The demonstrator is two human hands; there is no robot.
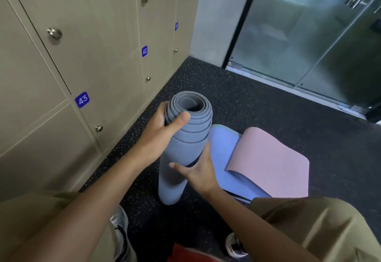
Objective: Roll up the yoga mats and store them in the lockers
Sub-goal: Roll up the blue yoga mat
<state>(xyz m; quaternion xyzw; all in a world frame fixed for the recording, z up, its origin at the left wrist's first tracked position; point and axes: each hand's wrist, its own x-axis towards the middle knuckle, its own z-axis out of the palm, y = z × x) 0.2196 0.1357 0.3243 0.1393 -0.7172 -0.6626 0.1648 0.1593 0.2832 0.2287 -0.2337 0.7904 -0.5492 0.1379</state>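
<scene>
- The rolled grey mat (186, 138) stands upright on the dark speckled floor (257, 105), near centre, just right of the lockers (92, 45).
- The left hand (162, 125) curls round its top, thumb over the coiled end; the right hand (198, 171) wraps it lower down.
- All locker doors in view are closed (numbers 43, 42 visible).
- A blue mat (224, 152) with a pink mat (272, 162) folded over it lies right of the roll.
- A glass door (309, 35) stands far right.

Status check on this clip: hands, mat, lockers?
Left hand grips top of rolled grey foam mat, right hand grips mid-roll. Mat upright on floor. Beige locker doors all closed. Folded blue-and-pink mat not yet rolled.
</scene>
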